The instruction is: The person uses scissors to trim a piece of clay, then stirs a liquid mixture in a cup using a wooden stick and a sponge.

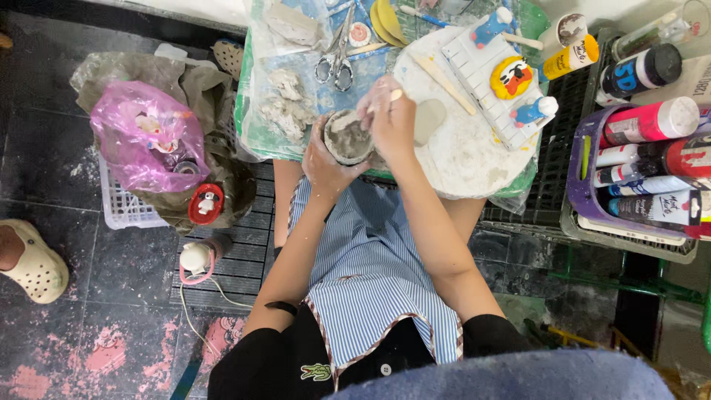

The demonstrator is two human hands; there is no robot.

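The left hand cups a grey clay pot from below to steady it, while the right hand, fingers pinched on a small wooden tool, works its rim beside the round white board.

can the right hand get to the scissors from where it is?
Probably yes. The right hand is busy with a small tool on the grey clay bowl that the left hand cups. The scissors lie uncovered on the plastic sheet just beyond the bowl, nothing between, but it would have to leave the bowl.
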